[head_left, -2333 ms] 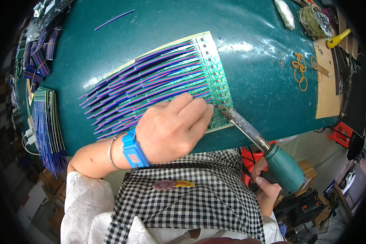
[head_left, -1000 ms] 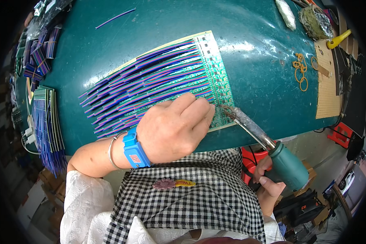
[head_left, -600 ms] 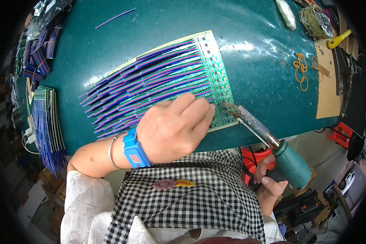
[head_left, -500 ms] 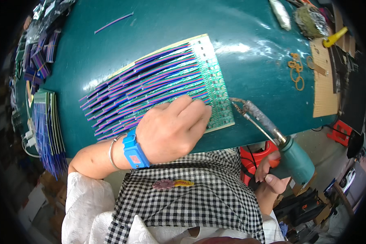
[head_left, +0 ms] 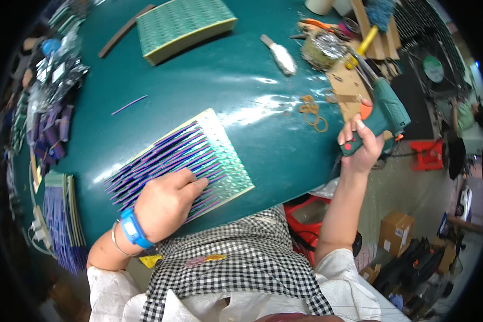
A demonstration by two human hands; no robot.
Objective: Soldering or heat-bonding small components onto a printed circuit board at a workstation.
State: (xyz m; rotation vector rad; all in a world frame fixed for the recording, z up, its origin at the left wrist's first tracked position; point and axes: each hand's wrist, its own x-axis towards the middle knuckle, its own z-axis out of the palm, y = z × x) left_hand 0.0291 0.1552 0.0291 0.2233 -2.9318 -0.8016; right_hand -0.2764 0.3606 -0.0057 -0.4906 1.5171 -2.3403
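Note:
A panel of small green circuit boards lies slanted on the table, with rows of multicoloured ribbon wires running leftward from it. My left hand, a blue band at its wrist, rests over the nearer wires with curled fingers; anything between its fingertips is hidden. Off to the right, my right hand is wrapped around the handle of a green soldering gun. The gun's metal barrel points up and away, over the cardboard at the table's right side.
A stack of green board panels stands at the back. One loose wire lies left of centre. Rubber bands, a white-wrapped blade and a dish of crumpled foil sit rightward. Wired boards hang at the left edge.
The soldering gun in my right hand has risen from beside the panel to the far right. My left hand has drawn back left along the wires. The view has shifted, showing more table.

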